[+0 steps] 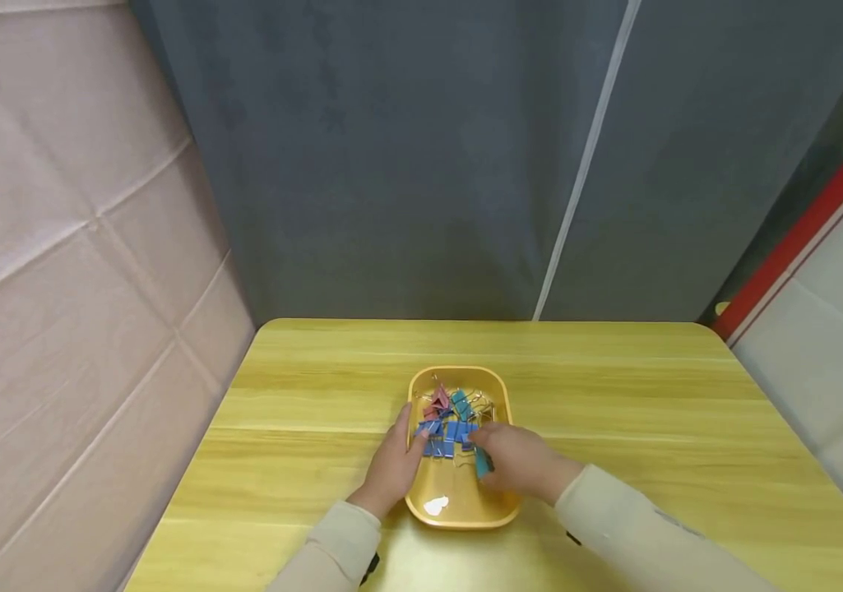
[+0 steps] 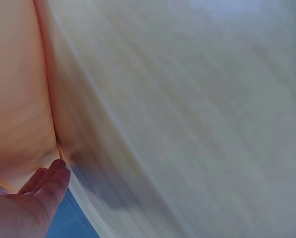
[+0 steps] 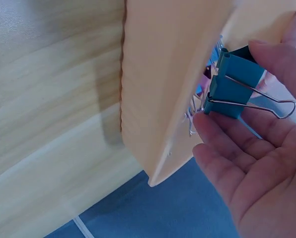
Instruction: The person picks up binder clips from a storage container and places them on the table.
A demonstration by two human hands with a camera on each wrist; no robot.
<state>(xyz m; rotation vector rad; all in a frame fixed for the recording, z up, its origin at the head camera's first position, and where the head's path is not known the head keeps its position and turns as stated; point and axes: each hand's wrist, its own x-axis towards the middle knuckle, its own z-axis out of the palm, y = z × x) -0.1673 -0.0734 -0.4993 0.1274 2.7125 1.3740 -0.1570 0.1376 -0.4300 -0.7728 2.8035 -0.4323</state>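
Observation:
A yellow tray (image 1: 458, 514) holds several binder clips in blue, pink, teal and gold. My left hand (image 1: 391, 464) grips its left side, thumb over the rim and fingers along the outside. From the left wrist view, the left fingertips (image 2: 59, 171) show against the tray's outer wall (image 2: 19, 89). Over the tray's right side, my right hand (image 1: 517, 460) pinches a teal binder clip (image 1: 482, 463). Up close in the right wrist view, this teal clip (image 3: 232, 82) sits between thumb and fingers, its wire handles pointing towards the palm. Blue clips (image 1: 439, 449) lie just left of it.
The tray stands on a wooden table (image 1: 303, 411) with light grain. A dark grey panel (image 1: 391, 164) rises behind the table's back edge, with a pale quilted wall (image 1: 81, 288) at the left. On the right is a white surface with a red band (image 1: 813, 222).

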